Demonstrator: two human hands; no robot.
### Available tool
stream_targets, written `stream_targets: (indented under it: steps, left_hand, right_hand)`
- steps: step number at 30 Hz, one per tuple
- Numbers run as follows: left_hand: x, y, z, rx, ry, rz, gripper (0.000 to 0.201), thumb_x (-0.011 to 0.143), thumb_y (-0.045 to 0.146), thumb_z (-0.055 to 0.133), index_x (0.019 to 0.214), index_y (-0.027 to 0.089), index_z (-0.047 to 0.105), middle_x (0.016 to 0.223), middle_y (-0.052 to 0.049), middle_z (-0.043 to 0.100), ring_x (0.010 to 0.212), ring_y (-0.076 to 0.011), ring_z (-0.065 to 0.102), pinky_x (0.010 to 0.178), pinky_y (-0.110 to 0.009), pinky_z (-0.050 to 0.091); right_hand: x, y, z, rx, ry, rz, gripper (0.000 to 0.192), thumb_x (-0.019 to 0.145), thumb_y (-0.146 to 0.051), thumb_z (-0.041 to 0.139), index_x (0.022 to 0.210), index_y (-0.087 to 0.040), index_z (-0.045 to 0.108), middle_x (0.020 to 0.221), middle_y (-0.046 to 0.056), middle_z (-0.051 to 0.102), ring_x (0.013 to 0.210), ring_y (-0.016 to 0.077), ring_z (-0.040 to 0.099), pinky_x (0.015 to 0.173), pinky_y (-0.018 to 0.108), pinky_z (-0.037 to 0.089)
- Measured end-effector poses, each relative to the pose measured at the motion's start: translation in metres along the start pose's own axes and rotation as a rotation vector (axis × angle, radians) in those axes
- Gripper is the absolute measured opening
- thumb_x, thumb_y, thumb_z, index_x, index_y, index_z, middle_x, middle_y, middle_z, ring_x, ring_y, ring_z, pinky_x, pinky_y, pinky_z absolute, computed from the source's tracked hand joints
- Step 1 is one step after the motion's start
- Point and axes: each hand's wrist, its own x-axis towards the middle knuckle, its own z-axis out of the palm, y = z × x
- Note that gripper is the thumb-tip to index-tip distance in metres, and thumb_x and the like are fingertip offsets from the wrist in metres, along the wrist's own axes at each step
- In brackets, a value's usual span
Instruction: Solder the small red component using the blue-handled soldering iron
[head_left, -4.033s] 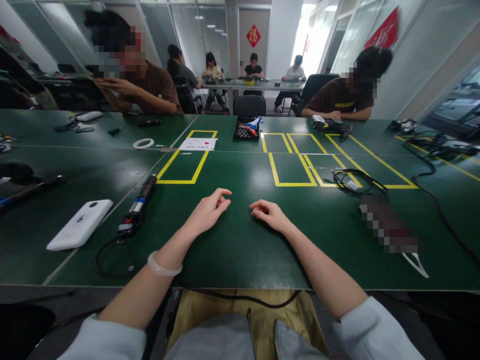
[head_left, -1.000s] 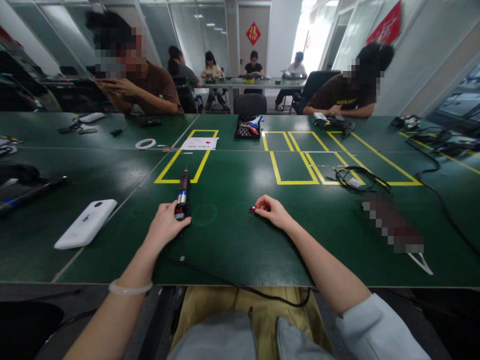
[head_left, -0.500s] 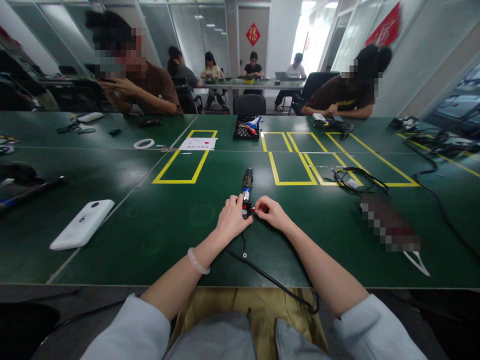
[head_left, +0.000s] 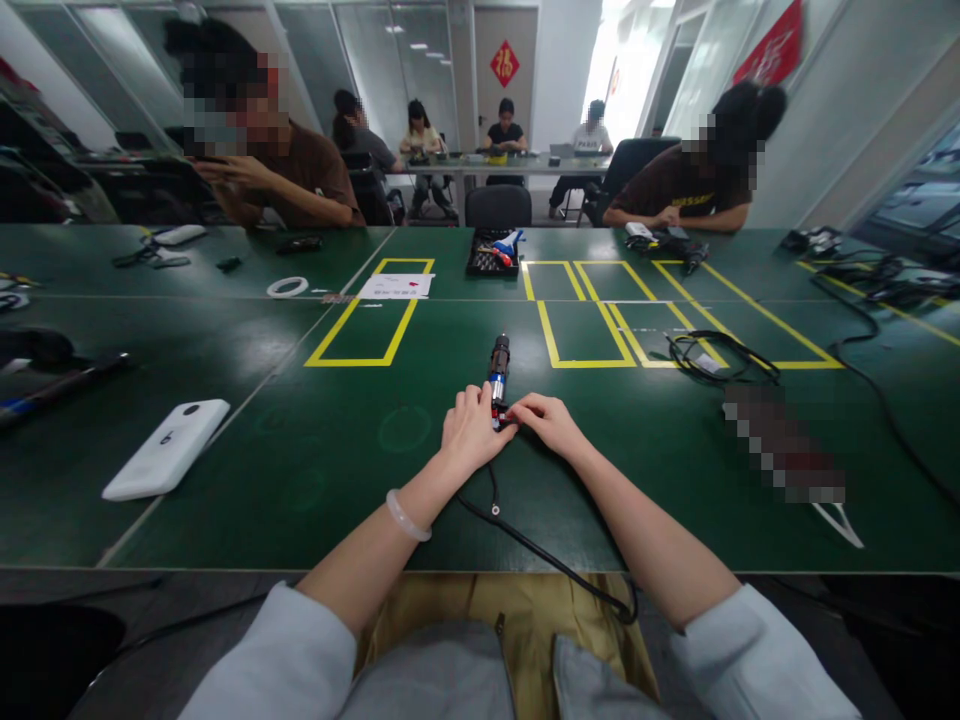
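A black corded tool (head_left: 499, 362) with a silver and blue band lies on the green table (head_left: 420, 480), tip pointing away from me. My left hand (head_left: 469, 435) grips its near end. My right hand (head_left: 549, 421) pinches a small red part (head_left: 505, 412) pressed against that same end of the tool. The tool's black cord (head_left: 547, 555) runs from under my hands back over the table's near edge.
A white device (head_left: 166, 462) lies at the left. Yellow tape rectangles (head_left: 371, 320) mark the table, with a coiled black cable (head_left: 712, 358) on the right ones. A black parts tray (head_left: 491, 255) sits farther back. Other people sit across the table.
My left hand fetched the tool from the left and brought it to the table's middle, meeting my right hand and the red part. Over the last half second the hands closed together slightly.
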Motion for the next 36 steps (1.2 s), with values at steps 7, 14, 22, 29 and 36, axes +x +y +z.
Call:
stream_targets:
  steps: [7, 14, 22, 29, 36]
  left_hand:
    - [0.005, 0.003, -0.004, 0.080, 0.015, -0.023, 0.069, 0.081, 0.057, 0.051, 0.135, 0.015, 0.039, 0.115, -0.017, 0.048, 0.105, -0.0314, 0.047, 0.078, -0.039, 0.043]
    - [-0.007, -0.028, -0.018, 0.127, 0.000, -0.028, 0.070, 0.080, 0.057, 0.053, 0.137, 0.019, 0.039, 0.113, -0.015, 0.050, 0.103, -0.0315, 0.049, 0.083, -0.040, 0.042]
    - [-0.048, -0.120, -0.053, 0.328, -0.021, -0.145, 0.073, 0.085, 0.062, 0.036, 0.141, 0.016, 0.038, 0.117, -0.017, 0.050, 0.100, -0.0328, 0.052, 0.081, -0.042, 0.045]
    - [-0.086, -0.213, -0.088, 0.529, -0.057, -0.354, 0.075, 0.085, 0.066, 0.028, 0.143, 0.019, 0.036, 0.123, -0.017, 0.051, 0.104, -0.0343, 0.053, 0.086, -0.044, 0.043]
    - [-0.111, -0.294, -0.112, 0.555, -0.077, -0.533, 0.075, 0.084, 0.070, 0.019, 0.144, 0.026, 0.031, 0.132, -0.013, 0.050, 0.118, -0.0356, 0.044, 0.099, -0.049, 0.031]
  right_hand:
    - [0.000, 0.007, 0.002, 0.149, 0.038, 0.073, 0.026, 0.088, -0.040, 0.054, 0.087, -0.016, 0.065, 0.082, 0.004, 0.069, 0.073, 0.0157, 0.062, 0.072, 0.028, 0.048]
    - [-0.001, 0.007, 0.004, 0.132, -0.024, 0.087, 0.022, 0.086, -0.037, 0.056, 0.092, -0.017, 0.063, 0.082, 0.003, 0.068, 0.072, 0.0146, 0.061, 0.069, 0.027, 0.048]
    - [-0.002, 0.001, 0.002, 0.069, -0.051, 0.080, 0.019, 0.086, -0.033, 0.054, 0.089, -0.017, 0.064, 0.080, 0.003, 0.068, 0.070, 0.0143, 0.060, 0.069, 0.026, 0.045]
    - [-0.002, -0.001, 0.003, 0.071, -0.056, 0.086, 0.018, 0.086, -0.031, 0.054, 0.091, -0.017, 0.064, 0.081, 0.003, 0.068, 0.072, 0.0145, 0.061, 0.070, 0.027, 0.045]
    - [-0.002, 0.000, 0.003, 0.062, -0.066, 0.093, 0.020, 0.086, -0.032, 0.054, 0.093, -0.016, 0.065, 0.080, 0.003, 0.069, 0.071, 0.0144, 0.061, 0.068, 0.026, 0.045]
